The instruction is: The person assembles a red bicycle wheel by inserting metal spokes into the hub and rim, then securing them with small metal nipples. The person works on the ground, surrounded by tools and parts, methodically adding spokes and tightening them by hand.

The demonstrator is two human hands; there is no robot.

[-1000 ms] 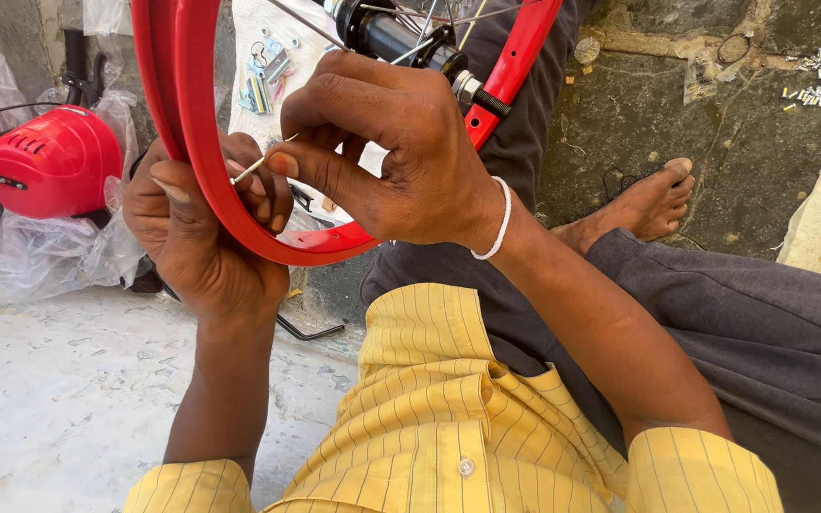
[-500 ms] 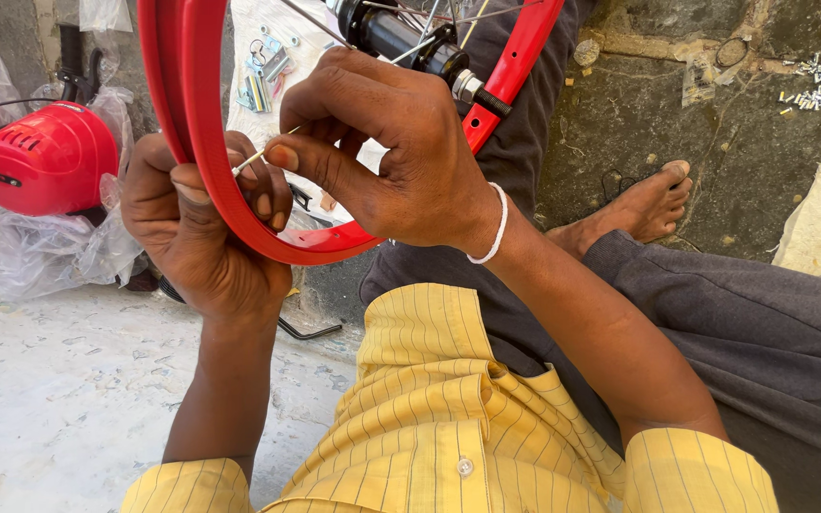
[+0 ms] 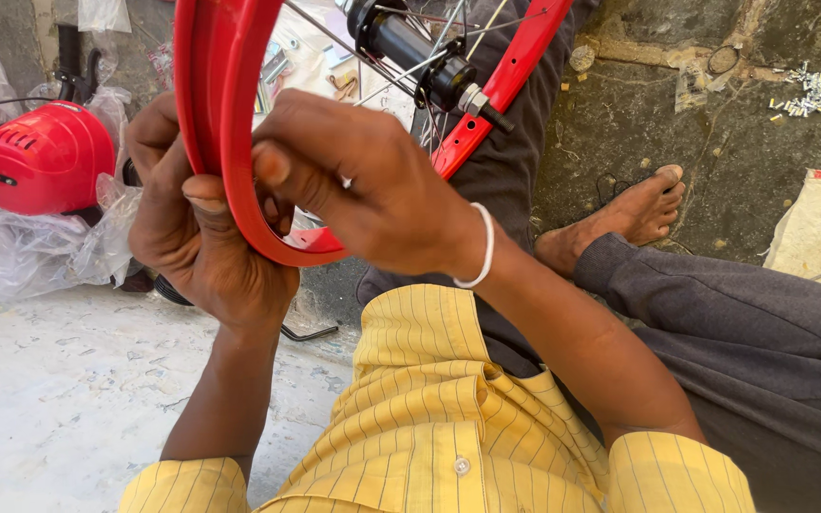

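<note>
Red rim (image 3: 225, 142) upright between both hands, channel facing the camera, its curve sweeping from the top edge down to a low point near the lap and up again on the right toward the black hub (image 3: 420, 52). Left hand (image 3: 206, 237) closed on the rim's lower left arc from outside — thumb laid across the near face, fingers wrapped behind. Right hand (image 3: 372, 185) reaching across from the right, fingers (image 3: 282, 171) pinched shut against the inner channel just above the left thumb; whatever is pinched there hidden by the fingers themselves, so no telling what. Working point thus just left of the right fingertips, touching them, with the rim's local run near vertical there. Both hands on the rim, right hand the one on the working spot. Thin spokes (image 3: 334, 43) fanning from the hub toward the rim, above the right knuckles. White bangle (image 3: 482, 252) on the right wrist. On the floor to the left, a red power tool (image 3: 45, 157) on crumpled clear plastic (image 3: 59, 247), well apart from the hands. Against half a second ago — rim much the same, hands shifted a little, and the thin pale pin seen at the fingertips then now covered by the right fingers.
</note>
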